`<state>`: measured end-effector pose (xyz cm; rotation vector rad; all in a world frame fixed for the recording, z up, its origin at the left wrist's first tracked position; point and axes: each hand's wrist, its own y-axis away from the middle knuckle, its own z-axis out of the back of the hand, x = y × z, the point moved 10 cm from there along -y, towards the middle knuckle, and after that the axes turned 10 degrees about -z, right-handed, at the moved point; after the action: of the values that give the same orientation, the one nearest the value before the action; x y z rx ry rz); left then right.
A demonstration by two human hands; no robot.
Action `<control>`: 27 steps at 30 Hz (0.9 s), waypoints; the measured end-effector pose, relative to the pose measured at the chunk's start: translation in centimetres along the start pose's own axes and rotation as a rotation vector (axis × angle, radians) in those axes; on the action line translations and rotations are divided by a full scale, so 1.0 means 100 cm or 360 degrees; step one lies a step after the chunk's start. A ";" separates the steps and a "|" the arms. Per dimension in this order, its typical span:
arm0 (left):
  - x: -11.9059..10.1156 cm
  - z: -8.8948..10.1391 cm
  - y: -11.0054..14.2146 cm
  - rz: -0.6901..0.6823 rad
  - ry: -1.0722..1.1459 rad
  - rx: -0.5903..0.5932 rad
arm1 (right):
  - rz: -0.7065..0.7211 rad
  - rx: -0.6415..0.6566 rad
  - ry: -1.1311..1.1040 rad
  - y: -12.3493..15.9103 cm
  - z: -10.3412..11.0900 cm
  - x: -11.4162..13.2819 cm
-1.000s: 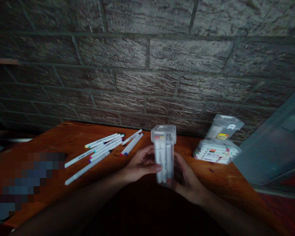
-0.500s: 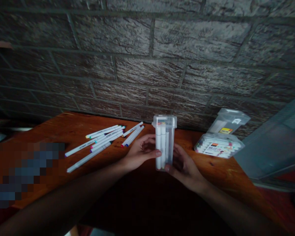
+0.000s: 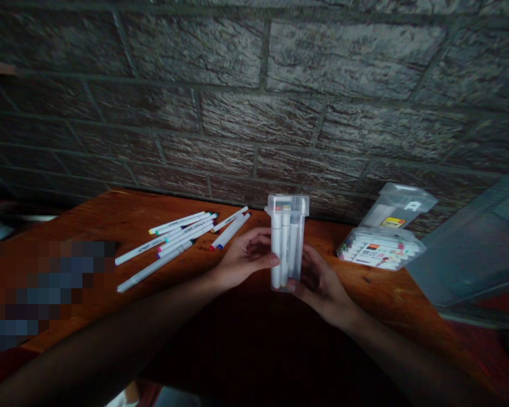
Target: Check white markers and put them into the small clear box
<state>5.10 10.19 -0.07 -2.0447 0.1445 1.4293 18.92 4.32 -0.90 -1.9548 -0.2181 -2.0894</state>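
Observation:
A clear plastic marker case [image 3: 287, 240] stands upright in front of me, with several white markers inside it and its lid on top. My left hand [image 3: 242, 261] grips its left side, thumb pressed on the front. My right hand [image 3: 320, 282] wraps the lower right side and the bottom. Both hands hold the case just above the wooden table [image 3: 110, 226].
Several loose white markers [image 3: 182, 237] lie fanned out on the table to the left. At the right lies a full marker case [image 3: 379, 249] with another clear case [image 3: 396, 206] leaning behind it. A brick wall [image 3: 254, 102] runs close behind; a translucent bin [image 3: 479, 243] sits far right.
The case and both hands have risen slightly in view and shifted a little right. The grip on the case is the same.

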 end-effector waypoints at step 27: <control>0.006 -0.003 -0.001 0.0021 0.0213 0.0046 | -0.0012 0.0192 -0.0113 0.002 -0.009 0.012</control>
<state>5.61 10.29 -0.49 -2.1191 0.2340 1.2904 18.06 3.79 0.20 -1.9612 -0.3578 -1.9650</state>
